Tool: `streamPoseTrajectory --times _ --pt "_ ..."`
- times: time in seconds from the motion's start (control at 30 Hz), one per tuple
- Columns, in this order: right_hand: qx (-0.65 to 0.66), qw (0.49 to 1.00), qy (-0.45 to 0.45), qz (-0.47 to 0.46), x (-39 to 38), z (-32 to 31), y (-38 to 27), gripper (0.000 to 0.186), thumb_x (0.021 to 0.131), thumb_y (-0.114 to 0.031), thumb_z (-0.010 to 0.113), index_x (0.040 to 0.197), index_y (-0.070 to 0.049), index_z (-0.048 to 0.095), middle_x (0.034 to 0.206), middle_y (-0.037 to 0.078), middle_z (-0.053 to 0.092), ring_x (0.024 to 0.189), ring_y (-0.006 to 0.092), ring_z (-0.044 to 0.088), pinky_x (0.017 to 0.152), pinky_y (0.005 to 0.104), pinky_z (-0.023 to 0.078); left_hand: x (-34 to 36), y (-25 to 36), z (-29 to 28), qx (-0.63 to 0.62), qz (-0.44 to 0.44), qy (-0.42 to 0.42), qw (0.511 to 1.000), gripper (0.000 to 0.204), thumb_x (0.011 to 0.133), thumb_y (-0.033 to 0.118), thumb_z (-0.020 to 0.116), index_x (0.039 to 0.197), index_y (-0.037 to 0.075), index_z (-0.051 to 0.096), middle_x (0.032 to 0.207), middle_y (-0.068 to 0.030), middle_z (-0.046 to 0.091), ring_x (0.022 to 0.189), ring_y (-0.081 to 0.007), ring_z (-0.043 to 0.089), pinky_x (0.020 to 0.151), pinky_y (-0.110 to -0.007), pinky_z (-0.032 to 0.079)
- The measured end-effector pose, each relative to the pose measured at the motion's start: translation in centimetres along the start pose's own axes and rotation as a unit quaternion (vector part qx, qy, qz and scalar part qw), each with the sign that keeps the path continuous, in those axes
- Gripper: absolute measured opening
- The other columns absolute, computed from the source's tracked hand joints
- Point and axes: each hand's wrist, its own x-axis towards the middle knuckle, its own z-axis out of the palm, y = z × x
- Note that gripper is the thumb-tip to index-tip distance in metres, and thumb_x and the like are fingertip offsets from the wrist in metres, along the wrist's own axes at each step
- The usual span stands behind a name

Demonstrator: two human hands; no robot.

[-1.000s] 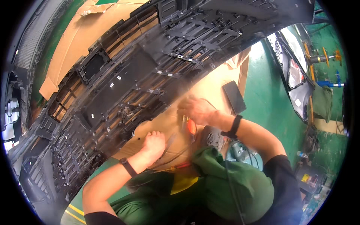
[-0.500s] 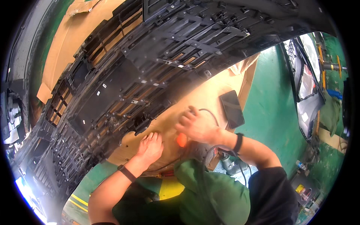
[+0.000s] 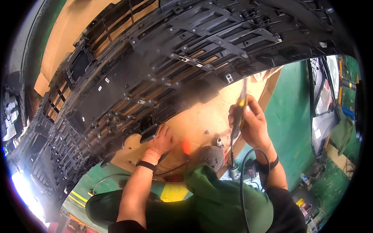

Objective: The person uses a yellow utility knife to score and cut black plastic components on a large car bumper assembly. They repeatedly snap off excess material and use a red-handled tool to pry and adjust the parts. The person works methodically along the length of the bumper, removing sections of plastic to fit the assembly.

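A large black car bumper cover [image 3: 116, 91] lies inner side up across the view, full of ribs and slots. My right hand [image 3: 252, 120] is closed around the dark handle of a soldering iron [image 3: 238, 118] with a yellow collar. Its thin metal tip points up, near the bumper's lower edge and apart from it as far as I can tell. A cord runs down from the handle. My left hand [image 3: 161, 140] rests beside a black tab [image 3: 149, 134] on the bumper edge, fingers loosely bent and apart; its thumb is hidden.
Brown cardboard [image 3: 194, 118] lies under the bumper. By my grey shoe [image 3: 213, 156] shows a blurred orange object [image 3: 186, 147]. A grey power tool [image 3: 234, 171] stands near my right forearm, with a black cable [image 3: 243, 186] looping past. Another body panel [image 3: 320, 108] leans at the right.
My right hand has moved up and right from the cardboard and now holds up the soldering iron. My left hand has shifted up to the bumper tab. The phone is no longer visible.
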Motion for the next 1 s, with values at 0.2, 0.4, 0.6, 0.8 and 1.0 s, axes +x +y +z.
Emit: streamPoseTrajectory --times 0.2,0.4,0.6,0.8,1.0 --pt "-0.109 0.994 -0.024 -0.02 1.9 0.5 -2.8 0.046 0.103 -0.019 0.068 0.142 -0.006 0.048 0.107 0.013 0.068 0.086 0.0197 0.07 0.073 0.0323 0.058 -0.4 -0.3 0.5 -0.017 -0.001 0.0 1.0 0.014 0.076 0.012 0.066 0.086 0.008 0.056 0.087 -0.0138 0.058 0.084 -0.0353 0.062 0.077 -0.042 0.056" --pt "-0.463 0.885 0.007 0.054 4.2 0.5 -6.7 0.039 0.097 -0.016 0.074 0.131 0.0 0.062 0.097 0.012 0.073 0.085 0.0139 0.067 0.076 0.0297 0.055 -0.6 -0.6 0.3 -0.035 -0.02 -0.029 0.999 0.015 0.08 0.012 0.066 0.091 0.007 0.058 0.092 -0.0157 0.059 0.085 -0.0372 0.061 0.08 -0.043 0.056" --pt "-0.522 0.849 -0.01 0.078 4.3 1.2 -8.0 0.035 0.095 -0.014 0.074 0.127 -0.001 0.065 0.098 0.009 0.073 0.089 0.0131 0.067 0.081 0.0308 0.055 -0.5 -0.3 -0.1 -0.073 -0.022 -0.032 0.997 0.014 0.081 0.012 0.066 0.088 0.004 0.057 0.091 -0.0196 0.057 0.086 -0.0413 0.059 0.081 -0.047 0.055" --pt "-0.336 0.935 0.022 0.11 2.2 -1.5 -5.1 0.035 0.1 -0.019 0.072 0.128 -0.004 0.058 0.086 0.003 0.068 0.07 0.0068 0.063 0.061 0.025 0.052 -0.1 -0.2 -0.3 -0.046 -0.014 -0.031 0.998 0.014 0.078 0.012 0.067 0.084 0.007 0.055 0.087 -0.0163 0.056 0.085 -0.0395 0.059 0.076 -0.047 0.054" --pt "-0.271 0.95 0.074 0.137 1.0 -2.5 -3.0 0.039 0.102 -0.026 0.071 0.131 -0.001 0.06 0.092 0.001 0.07 0.071 0.0057 0.063 0.058 0.0219 0.048 1.0 0.3 -0.8 -0.006 0.003 -0.023 1.0 0.015 0.073 0.012 0.066 0.079 0.009 0.052 0.081 -0.0129 0.054 0.078 -0.0369 0.057 0.066 -0.046 0.051"
